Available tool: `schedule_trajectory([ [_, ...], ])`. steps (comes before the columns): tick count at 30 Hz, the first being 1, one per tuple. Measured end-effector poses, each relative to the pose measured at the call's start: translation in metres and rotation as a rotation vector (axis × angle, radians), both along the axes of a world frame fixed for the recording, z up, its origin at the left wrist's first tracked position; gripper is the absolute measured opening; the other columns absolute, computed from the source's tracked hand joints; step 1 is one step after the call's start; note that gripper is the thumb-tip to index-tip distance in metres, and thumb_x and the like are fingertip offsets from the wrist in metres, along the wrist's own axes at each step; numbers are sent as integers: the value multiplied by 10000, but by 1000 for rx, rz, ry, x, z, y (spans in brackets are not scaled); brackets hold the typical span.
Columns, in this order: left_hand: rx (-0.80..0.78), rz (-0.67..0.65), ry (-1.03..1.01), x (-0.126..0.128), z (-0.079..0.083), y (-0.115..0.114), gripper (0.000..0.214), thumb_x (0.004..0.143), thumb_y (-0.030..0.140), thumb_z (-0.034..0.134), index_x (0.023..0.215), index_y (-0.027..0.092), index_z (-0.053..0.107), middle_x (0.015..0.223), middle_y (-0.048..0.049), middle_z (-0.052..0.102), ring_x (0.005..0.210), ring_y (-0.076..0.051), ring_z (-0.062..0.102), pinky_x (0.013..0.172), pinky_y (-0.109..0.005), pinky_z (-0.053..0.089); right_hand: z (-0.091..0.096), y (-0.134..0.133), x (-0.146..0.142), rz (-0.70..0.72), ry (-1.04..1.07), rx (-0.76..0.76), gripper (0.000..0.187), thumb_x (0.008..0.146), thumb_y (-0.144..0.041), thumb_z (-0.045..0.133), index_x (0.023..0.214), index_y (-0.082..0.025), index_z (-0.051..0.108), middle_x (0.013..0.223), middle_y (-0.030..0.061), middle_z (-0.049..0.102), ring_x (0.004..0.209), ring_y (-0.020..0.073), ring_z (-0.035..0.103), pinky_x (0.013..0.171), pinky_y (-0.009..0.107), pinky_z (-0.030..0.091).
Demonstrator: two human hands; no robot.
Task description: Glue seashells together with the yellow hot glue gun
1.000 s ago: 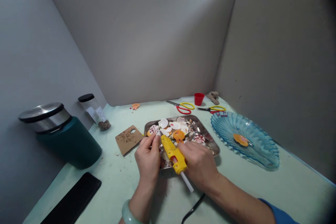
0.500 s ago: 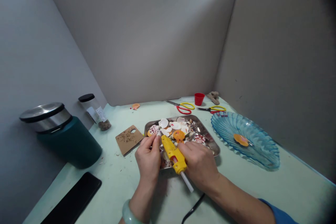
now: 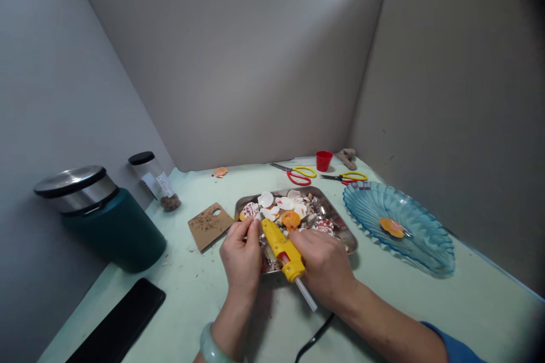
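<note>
My right hand [image 3: 324, 264] is wrapped round a yellow hot glue gun [image 3: 282, 249], with a pale glue stick [image 3: 306, 295] poking from its rear. The gun's tip points at the fingertips of my left hand [image 3: 242, 255]. Those fingers pinch a small whitish piece [image 3: 258, 216], too small to name and partly hidden by the thumb. Both hands are over the near side of a metal tray [image 3: 351, 243] full of seashells. White shells [image 3: 265, 199], an orange shell [image 3: 290, 220] and speckled ones lie in it.
A blue glass dish [image 3: 430, 238] holding an orange shell [image 3: 392, 227] stands right. Behind are scissors [image 3: 299, 174], more scissors [image 3: 347, 177] and a red cup [image 3: 323, 161]. Left are a brown card [image 3: 208, 228], jar [image 3: 155, 181], teal flask [image 3: 113, 232] and black phone [image 3: 119, 323]. A black cord [image 3: 315, 337] trails nearby.
The rear of the glue gun has swung very slightly right. The whole view has shifted a little; both hands keep their grip.
</note>
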State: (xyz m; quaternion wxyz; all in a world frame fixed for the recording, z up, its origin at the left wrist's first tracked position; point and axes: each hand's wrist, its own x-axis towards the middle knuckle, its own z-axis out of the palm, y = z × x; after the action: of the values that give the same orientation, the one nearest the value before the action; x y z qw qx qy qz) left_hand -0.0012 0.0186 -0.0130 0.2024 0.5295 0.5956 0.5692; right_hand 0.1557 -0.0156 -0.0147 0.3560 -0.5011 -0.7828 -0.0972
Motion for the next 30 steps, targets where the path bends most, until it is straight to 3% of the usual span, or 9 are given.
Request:
schedule_trajectory([
  [16, -8, -14, -20, -1, -1, 0, 301, 803, 419, 612, 855, 166, 767, 798, -61, 690, 705, -206, 647, 678, -312, 490, 2, 1, 2, 5, 4, -34, 258, 925, -315, 529, 703, -189, 565, 647, 25, 610, 611, 172, 533, 597, 306, 265],
  [30, -13, -3, -113, -3, -2, 1, 327, 770, 445, 658, 874, 159, 778, 808, -71, 712, 629, -186, 635, 610, -294, 497, 0, 3, 3, 31, 7, -35, 280, 943, -330, 509, 711, -186, 567, 664, 32, 618, 621, 173, 533, 605, 303, 275],
])
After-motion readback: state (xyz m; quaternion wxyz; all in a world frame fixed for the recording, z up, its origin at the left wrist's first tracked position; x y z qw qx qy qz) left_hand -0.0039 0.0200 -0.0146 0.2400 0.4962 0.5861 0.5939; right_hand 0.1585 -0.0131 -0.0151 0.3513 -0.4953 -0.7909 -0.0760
